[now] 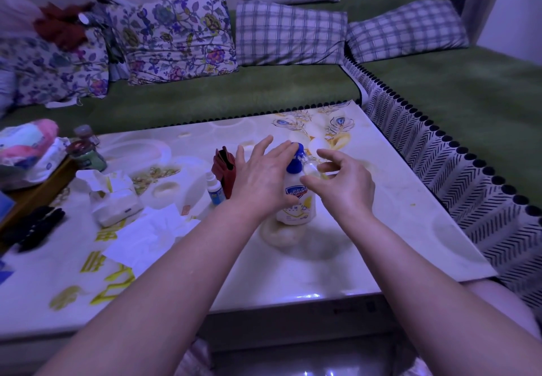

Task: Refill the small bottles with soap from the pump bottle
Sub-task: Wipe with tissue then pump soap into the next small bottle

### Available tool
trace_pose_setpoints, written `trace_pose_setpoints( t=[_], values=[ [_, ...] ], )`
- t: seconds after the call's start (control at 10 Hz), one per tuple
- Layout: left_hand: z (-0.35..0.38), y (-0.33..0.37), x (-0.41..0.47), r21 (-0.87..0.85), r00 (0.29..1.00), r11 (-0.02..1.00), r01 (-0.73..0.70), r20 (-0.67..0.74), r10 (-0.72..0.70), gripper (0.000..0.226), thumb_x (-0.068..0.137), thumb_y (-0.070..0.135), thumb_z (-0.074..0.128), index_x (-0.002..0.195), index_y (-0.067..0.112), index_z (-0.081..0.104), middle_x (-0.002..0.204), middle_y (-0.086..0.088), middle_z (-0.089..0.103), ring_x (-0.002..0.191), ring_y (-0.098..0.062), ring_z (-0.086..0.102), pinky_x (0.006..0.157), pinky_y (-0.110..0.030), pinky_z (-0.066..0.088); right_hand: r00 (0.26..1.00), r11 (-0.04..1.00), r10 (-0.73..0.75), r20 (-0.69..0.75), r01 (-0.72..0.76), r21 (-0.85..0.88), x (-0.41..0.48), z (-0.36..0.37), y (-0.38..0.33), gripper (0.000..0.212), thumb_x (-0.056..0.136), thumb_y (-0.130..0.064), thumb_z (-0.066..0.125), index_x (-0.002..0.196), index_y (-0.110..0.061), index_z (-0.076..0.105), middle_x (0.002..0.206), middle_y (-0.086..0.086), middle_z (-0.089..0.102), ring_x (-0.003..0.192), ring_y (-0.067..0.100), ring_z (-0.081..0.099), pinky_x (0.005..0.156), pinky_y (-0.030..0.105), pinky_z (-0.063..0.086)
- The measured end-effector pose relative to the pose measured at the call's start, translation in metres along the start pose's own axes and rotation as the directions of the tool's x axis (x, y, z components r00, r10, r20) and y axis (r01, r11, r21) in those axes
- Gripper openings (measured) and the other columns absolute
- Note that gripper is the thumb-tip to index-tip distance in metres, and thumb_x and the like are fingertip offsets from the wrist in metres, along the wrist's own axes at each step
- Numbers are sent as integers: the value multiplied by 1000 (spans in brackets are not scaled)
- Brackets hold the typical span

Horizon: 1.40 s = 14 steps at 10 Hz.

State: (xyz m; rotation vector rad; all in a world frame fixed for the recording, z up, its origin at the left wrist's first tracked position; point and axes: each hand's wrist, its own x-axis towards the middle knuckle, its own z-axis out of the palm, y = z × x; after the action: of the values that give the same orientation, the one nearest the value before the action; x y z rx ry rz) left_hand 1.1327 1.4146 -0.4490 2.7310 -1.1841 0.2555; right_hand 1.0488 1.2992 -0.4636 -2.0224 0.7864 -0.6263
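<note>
A white pump bottle (pixel 296 204) with a blue pump head and a yellow-and-blue label stands on the table (pixel 396 229). My left hand (pixel 261 176) lies flat over the pump head, fingers spread. My right hand (pixel 340 183) holds a small clear bottle (pixel 309 167) tilted, with its mouth up against the pump's nozzle. A second small bottle (pixel 215 189), white with a blue label, stands upright to the left of my left hand.
A red wallet (pixel 225 167) stands behind the second small bottle. Tissue pack (pixel 113 199), loose papers and black gloves (pixel 35 227) lie at the left, with two dark capped bottles (pixel 85 149) behind. A green sofa with cushions wraps the table's far and right sides.
</note>
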Motion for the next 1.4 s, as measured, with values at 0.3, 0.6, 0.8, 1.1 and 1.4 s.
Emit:
trace_pose_setpoints(
  t=[0.3, 0.6, 0.8, 1.1, 1.4],
  values=[
    [0, 0, -1, 11, 1000, 1000, 2, 0, -2, 98, 70, 48, 75, 148, 34, 18, 155, 15, 22, 145, -17, 5, 113, -57, 4, 1000, 1000, -2, 1, 2, -5, -1, 0, -1, 49, 68, -34, 78, 115, -38, 63, 87, -17, 63, 83, 6, 63, 79, 26, 43],
    [1, 0, 0, 20, 1000, 1000, 0, 4, 0, 99, 69, 49, 75, 148, 34, 16, 155, 15, 20, 145, -16, 5, 113, -57, 5, 1000, 1000, -4, 5, 4, -10, -1, 0, -1, 50, 69, -34, 77, 116, -38, 62, 87, -17, 63, 82, 6, 62, 77, 24, 41],
    [0, -1, 1, 39, 1000, 999, -6, -1, 6, 98, 69, 49, 76, 148, 33, 18, 155, 15, 23, 145, -16, 5, 113, -56, 4, 1000, 1000, 4, 8, -4, -12, -1, 0, -1, 49, 69, -34, 77, 116, -38, 62, 87, -17, 63, 81, 5, 61, 78, 24, 42],
    [10, 1, -4, 120, 998, 992, -44, -39, 49, 86, 75, 45, 68, 146, 30, 22, 152, 14, 28, 144, -18, 10, 114, -55, 2, 999, 999, 32, 19, -33, 30, -5, 5, 8, 44, 70, -32, 74, 113, -35, 65, 80, -18, 60, 78, 5, 60, 97, 35, 44],
    [2, 0, 2, 56, 1000, 998, -19, -18, 20, 88, 71, 51, 71, 144, 34, 26, 150, 18, 30, 145, -18, 5, 113, -58, 1, 999, 996, 16, 32, -19, 87, 1, 2, 7, 50, 68, -27, 78, 116, -35, 64, 90, -14, 64, 79, 5, 59, 77, 23, 45]
  ],
)
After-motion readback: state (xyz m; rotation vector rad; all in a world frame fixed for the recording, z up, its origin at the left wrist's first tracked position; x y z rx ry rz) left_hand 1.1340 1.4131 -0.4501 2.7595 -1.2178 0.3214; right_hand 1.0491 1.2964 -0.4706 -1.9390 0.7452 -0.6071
